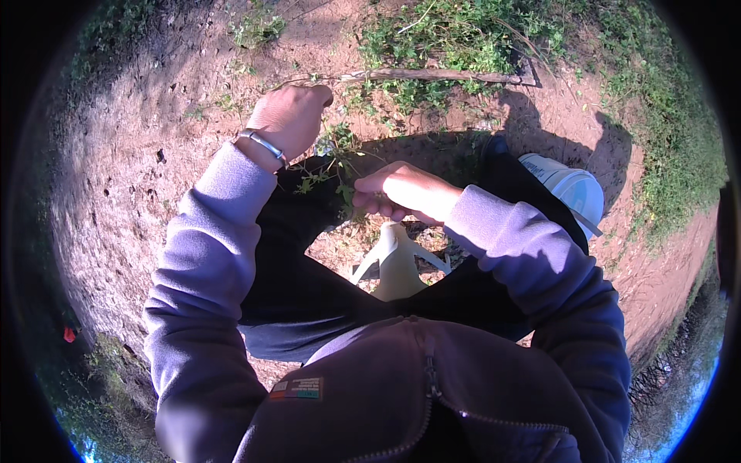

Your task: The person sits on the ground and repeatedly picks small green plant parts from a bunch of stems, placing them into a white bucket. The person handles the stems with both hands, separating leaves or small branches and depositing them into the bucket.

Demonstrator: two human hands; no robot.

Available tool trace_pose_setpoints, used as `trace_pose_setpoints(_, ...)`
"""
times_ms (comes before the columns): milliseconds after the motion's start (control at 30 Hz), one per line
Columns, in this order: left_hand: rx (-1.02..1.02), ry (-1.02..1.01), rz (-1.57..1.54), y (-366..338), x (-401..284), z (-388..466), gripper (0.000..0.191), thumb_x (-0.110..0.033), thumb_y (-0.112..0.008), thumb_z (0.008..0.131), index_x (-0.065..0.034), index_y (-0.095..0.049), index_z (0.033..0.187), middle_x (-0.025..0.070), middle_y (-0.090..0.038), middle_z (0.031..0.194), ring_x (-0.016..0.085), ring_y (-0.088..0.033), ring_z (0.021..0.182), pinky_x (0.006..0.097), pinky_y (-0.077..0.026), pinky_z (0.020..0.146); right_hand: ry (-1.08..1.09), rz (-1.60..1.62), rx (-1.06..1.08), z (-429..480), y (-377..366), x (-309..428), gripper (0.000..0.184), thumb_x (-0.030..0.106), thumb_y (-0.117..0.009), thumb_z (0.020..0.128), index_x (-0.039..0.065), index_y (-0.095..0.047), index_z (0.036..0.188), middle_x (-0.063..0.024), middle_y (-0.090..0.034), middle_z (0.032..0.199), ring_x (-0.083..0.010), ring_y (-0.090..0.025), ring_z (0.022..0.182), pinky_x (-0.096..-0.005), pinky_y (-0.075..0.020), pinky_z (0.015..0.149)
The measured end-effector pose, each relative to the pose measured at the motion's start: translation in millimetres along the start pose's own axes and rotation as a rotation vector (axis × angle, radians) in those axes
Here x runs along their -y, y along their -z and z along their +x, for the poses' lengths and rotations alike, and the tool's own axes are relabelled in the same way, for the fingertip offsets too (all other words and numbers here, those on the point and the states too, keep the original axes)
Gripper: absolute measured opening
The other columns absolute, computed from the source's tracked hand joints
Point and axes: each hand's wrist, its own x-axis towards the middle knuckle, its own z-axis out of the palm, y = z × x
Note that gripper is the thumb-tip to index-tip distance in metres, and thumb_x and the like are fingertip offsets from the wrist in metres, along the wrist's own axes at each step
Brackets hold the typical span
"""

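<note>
My left hand (289, 118), with a silver bracelet on its wrist, is raised over the bare soil at the upper left. Its fingers curl down out of sight, so I cannot tell if anything is in them. Leafy green stems (338, 147) lie between my two hands. My right hand (402, 191) is nearer my body, fingers bent and turned toward my left hand, with leaves at its fingertips. Below it, between my legs, stands a pale plastic piece (396, 266) with splayed arms, partly hidden by my dark trousers.
On the right, beside my leg, a white plastic bucket (579, 194) leans, a flat strip (587, 224) across its rim. Ahead, a wooden stick (440, 75) lies across the ground among low weeds (451, 37). Thicker greenery (674, 127) grows at the far right.
</note>
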Motion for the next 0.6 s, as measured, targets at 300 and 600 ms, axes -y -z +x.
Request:
trace_pose_setpoints(300,-0.080,-0.008,-0.221,3,0,1,0.018,-0.010,-0.051,0.086,-0.0068,-0.062,0.101,0.0152,-0.066,0.088,0.032,-0.064,0.082,0.0392,-0.051,0.074,0.042,-0.216,-0.174,13,4,-2,0.050,0.051,-0.063,0.081,0.002,-0.062,0.071,-0.0016,-0.054,0.059,-0.0092,-0.047,0.051,-0.0240,-0.0349,0.045)
trace_pose_setpoints(600,-0.245,0.100,-0.458,12,-7,5,0.027,-0.008,-0.046,0.088,-0.0111,-0.064,0.108,0.0104,-0.061,0.071,0.017,-0.058,0.059,0.0303,-0.047,0.059,0.084,-0.181,-0.226,36,-2,-24,0.040,0.038,-0.073,0.076,-0.001,-0.065,0.073,-0.0032,-0.055,0.058,-0.0112,-0.047,0.052,-0.0280,-0.0402,0.053)
